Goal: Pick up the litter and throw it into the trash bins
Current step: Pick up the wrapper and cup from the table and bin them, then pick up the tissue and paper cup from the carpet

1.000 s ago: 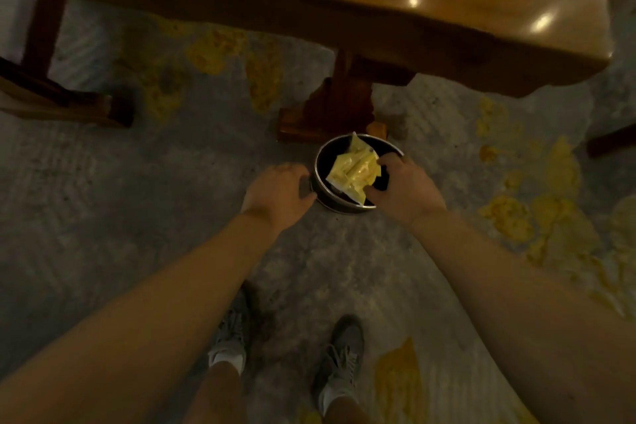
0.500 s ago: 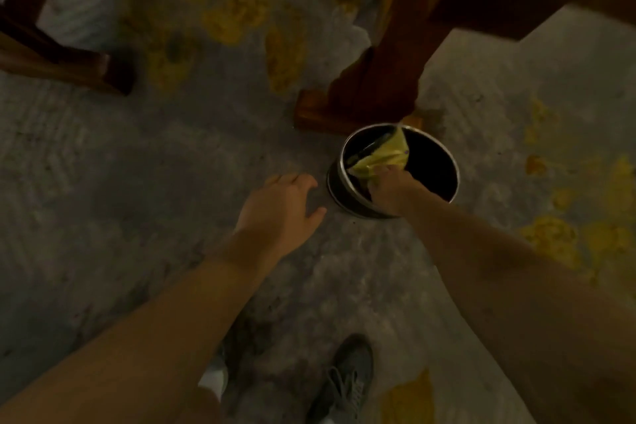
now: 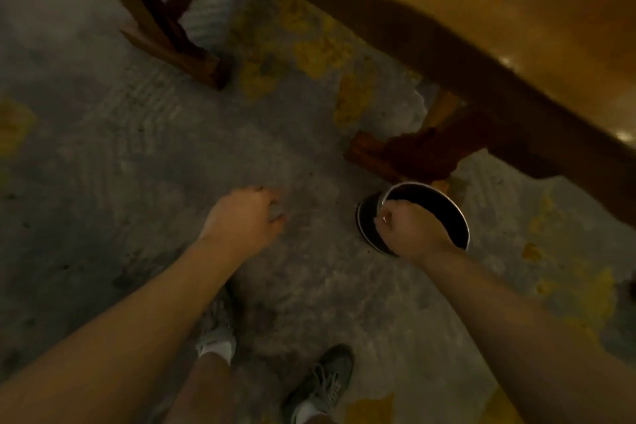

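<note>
The right hand (image 3: 411, 231) is curled shut over the round black trash bin (image 3: 454, 213). No litter shows; it may be inside. The left hand (image 3: 246, 217), beside the bin, hangs loosely curled, holding nothing. Next, find more litter.

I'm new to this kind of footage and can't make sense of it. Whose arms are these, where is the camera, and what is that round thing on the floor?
There is no machine here: a person wears one camera on their head, looking down, so you see their own bare arms and shoes. The floor is grey with yellow patches. The round thing is a small dark trash bin with a shiny rim, standing beside the foot of a wooden table. The right hand is curled shut over the bin's near edge; whether it grips anything I cannot tell. The left hand hangs loosely curled above bare floor, holding nothing visible. The bin's inside looks dark, and no litter shows.
</note>
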Tool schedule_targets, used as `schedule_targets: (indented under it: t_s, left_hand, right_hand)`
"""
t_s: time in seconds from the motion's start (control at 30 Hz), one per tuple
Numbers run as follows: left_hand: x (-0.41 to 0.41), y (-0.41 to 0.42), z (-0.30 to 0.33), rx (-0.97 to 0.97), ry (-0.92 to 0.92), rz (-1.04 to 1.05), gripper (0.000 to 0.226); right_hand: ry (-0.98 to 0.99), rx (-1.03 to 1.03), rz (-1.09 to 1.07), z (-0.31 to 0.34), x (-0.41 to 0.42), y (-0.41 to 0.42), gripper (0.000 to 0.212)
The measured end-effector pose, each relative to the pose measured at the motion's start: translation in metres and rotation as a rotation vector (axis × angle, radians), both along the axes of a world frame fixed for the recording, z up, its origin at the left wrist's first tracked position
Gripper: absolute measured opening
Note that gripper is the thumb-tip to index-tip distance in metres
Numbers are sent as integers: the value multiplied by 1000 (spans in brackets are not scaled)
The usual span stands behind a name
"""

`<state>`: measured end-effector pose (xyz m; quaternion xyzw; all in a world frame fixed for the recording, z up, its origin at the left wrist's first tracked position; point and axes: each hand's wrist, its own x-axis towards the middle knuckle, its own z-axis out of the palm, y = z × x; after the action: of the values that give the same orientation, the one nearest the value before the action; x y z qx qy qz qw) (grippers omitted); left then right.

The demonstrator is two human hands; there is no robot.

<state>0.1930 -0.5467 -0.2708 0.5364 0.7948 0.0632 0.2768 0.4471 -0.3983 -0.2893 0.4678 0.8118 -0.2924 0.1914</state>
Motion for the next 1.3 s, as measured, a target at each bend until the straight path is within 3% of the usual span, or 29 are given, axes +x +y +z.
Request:
schedule_targets:
  t_s: [0.4,0.67,1.0,1.3]
  left_hand:
    - [-218,-108,218,233,86,322,25]
    - [-352,-219,344,336,184,464,23]
    - [-470,-298,402,352,222,760,19]
    - [-626,-239,391,291,292,768,17]
  right_hand:
    - [250,278,394,258,-300,-74,17]
    - [392,416,530,368,-463,-157,19]
    - [515,317,700,423,-614,-205,19]
    - [521,271,765,402,-776,-147,27]
